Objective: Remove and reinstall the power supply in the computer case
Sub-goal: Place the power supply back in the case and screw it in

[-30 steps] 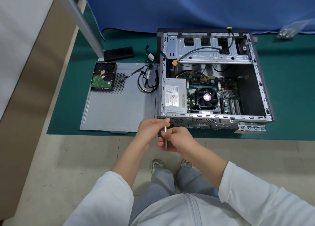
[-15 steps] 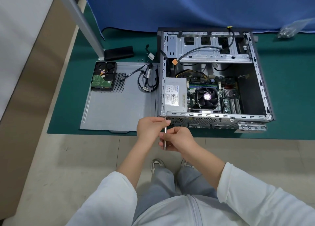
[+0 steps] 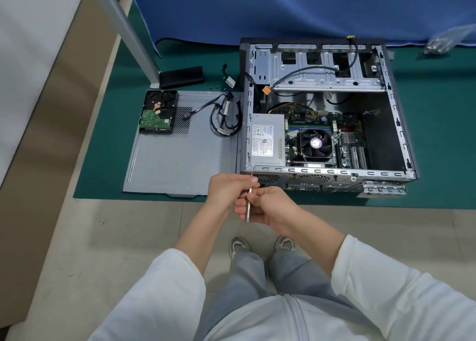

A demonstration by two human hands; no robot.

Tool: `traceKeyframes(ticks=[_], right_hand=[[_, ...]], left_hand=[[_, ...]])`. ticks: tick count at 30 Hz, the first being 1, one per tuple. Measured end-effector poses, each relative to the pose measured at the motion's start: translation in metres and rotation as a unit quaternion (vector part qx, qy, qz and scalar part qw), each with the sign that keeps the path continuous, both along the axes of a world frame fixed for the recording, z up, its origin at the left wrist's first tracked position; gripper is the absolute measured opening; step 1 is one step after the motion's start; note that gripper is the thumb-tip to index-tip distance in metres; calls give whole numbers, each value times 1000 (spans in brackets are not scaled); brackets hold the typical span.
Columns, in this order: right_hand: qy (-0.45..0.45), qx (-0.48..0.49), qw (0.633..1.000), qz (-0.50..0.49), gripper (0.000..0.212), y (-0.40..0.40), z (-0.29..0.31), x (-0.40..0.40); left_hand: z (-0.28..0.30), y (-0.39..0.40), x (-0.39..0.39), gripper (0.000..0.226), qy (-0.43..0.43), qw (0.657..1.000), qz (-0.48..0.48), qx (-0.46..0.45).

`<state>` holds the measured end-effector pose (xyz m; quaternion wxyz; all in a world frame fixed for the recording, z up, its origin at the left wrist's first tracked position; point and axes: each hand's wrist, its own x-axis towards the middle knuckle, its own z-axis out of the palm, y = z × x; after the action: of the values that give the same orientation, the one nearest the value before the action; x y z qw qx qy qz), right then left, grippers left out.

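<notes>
The open computer case (image 3: pixel 401 134) lies on its side on a green mat. The grey power supply (image 3: pixel 266 139) sits inside it at the near left corner, label facing up. A thin silver screwdriver (image 3: pixel 248 206) points up at the case's rear panel, just below the power supply. My right hand (image 3: pixel 268 205) is wrapped around its lower shaft. My left hand (image 3: pixel 229 190) pinches the shaft near the tip, close to the case's near left corner. The tip itself is partly hidden by my fingers.
The removed side panel (image 3: pixel 175 168) lies left of the case, with a hard drive (image 3: pixel 158 112) and loose black cables (image 3: pixel 226 116) on it. A metal post (image 3: pixel 123 29) stands at the back left. A blue cloth (image 3: pixel 283 8) hangs behind. A plastic bag (image 3: pixel 448 40) lies far right.
Both hands and the screwdriver have shifted slightly upward towards the case's rear panel. Nothing else has moved.
</notes>
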<state>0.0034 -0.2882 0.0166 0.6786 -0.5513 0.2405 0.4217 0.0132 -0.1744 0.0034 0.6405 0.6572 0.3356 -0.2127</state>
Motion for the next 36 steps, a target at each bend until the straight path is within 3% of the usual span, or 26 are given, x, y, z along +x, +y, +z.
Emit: traceKeyframes(ticks=[3, 7, 11, 14, 21, 26, 30, 32, 36], right_hand=[[-9, -5, 1000, 6, 13, -2, 0, -2], [-47, -60, 996, -47, 23, 1, -2, -7], [-28, -57, 995, -72, 7, 7, 0, -6], [-22, -36, 997, -65, 11, 6, 1, -5], [-8, 1, 1000, -26, 19, -6, 0, -2], [-70, -79, 989, 106, 14, -34, 8, 13], [-141, -155, 958, 197, 9, -76, 19, 32], [-163, -149, 961, 167, 10, -97, 23, 43], [-214, -111, 969, 49, 14, -120, 24, 66]], left_hand=[[-1, -2, 1, 7, 3, 1000, 17, 12], [-6, -4, 1, 13, -11, 998, 15, 55], [-4, -6, 1, 17, -25, 992, 1, 123], [-2, -8, 0, 20, -25, 989, -6, 144], [-3, -4, 0, 21, -29, 986, -67, 149], [11, 10, 2, 30, -73, 970, -138, 188], [22, 13, 10, 15, -169, 938, -157, 258], [24, 9, 21, 2, -224, 912, -168, 301], [19, -8, 45, 15, -275, 849, -239, 382]])
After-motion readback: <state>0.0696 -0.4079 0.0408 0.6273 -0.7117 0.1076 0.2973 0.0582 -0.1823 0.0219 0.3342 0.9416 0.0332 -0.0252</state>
